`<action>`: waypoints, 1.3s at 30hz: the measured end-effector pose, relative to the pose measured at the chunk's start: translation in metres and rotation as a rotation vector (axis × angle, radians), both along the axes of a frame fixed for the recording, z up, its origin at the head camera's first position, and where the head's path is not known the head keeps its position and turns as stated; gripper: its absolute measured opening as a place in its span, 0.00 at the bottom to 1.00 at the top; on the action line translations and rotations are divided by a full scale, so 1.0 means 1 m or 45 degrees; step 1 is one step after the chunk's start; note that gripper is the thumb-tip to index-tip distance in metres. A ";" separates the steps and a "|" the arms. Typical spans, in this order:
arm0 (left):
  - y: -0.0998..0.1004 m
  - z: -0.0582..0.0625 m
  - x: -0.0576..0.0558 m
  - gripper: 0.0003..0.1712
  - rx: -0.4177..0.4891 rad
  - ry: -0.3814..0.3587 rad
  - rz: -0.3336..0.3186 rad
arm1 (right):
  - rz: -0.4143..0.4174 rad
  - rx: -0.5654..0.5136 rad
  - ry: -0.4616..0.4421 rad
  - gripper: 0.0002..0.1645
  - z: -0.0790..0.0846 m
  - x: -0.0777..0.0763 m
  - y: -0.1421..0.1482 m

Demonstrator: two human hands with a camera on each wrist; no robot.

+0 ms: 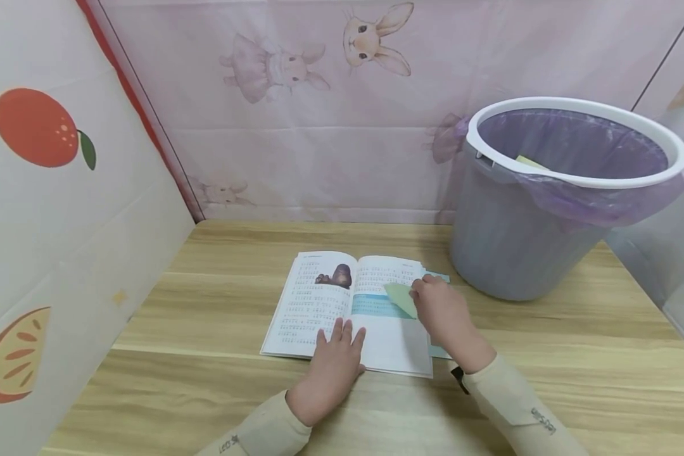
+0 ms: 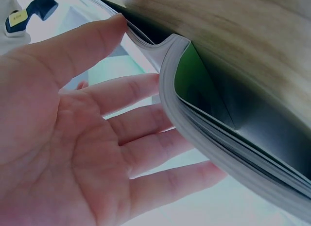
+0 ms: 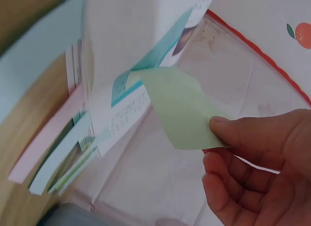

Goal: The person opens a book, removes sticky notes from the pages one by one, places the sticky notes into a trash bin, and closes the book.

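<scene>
An open book (image 1: pixel 319 310) lies on the table, with printed text, a brown picture and a teal band on its pages. My left hand (image 1: pixel 336 358) rests on the lower part near the spine, fingers straight and spread; in the left wrist view its fingertips touch the pages (image 2: pixel 170 85). Thumb and fingers of my right hand (image 1: pixel 441 310) pinch a light green sticky note (image 1: pixel 400 299) over the right page. In the right wrist view the note (image 3: pixel 180 107) bends upward, its far end at the page by the teal band.
Pink and pale blue paper strips (image 3: pixel 46 133) stick out from the book's edge. A grey bin (image 1: pixel 507 234) with a white rim and purple liner stands at the right; something yellow-green (image 1: pixel 530 163) shows inside it. Printed sheets (image 1: pixel 319 145) form the walls behind and beside the table (image 1: pixel 205 392).
</scene>
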State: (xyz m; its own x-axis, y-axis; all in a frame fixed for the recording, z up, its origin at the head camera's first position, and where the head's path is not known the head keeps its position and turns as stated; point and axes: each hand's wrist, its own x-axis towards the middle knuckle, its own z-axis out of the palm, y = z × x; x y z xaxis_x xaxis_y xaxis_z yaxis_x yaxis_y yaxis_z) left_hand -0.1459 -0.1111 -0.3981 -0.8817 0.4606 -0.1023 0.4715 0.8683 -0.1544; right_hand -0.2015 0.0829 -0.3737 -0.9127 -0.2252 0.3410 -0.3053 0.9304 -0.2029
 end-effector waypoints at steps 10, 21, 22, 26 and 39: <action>0.001 0.001 -0.001 0.34 0.004 -0.022 0.000 | -0.031 -0.167 0.010 0.02 0.009 -0.003 0.020; 0.003 0.001 -0.001 0.34 0.025 0.000 0.012 | 0.145 -0.500 0.554 0.07 0.060 0.013 0.045; 0.003 0.000 0.000 0.34 0.027 -0.003 0.019 | 0.119 -0.549 0.707 0.08 0.070 0.016 0.049; 0.001 0.000 0.001 0.34 0.031 -0.002 0.032 | -0.113 -0.672 1.232 0.03 0.116 0.017 0.072; 0.000 0.002 0.002 0.34 0.057 0.037 -0.003 | -0.128 -0.115 0.923 0.10 0.175 -0.020 0.155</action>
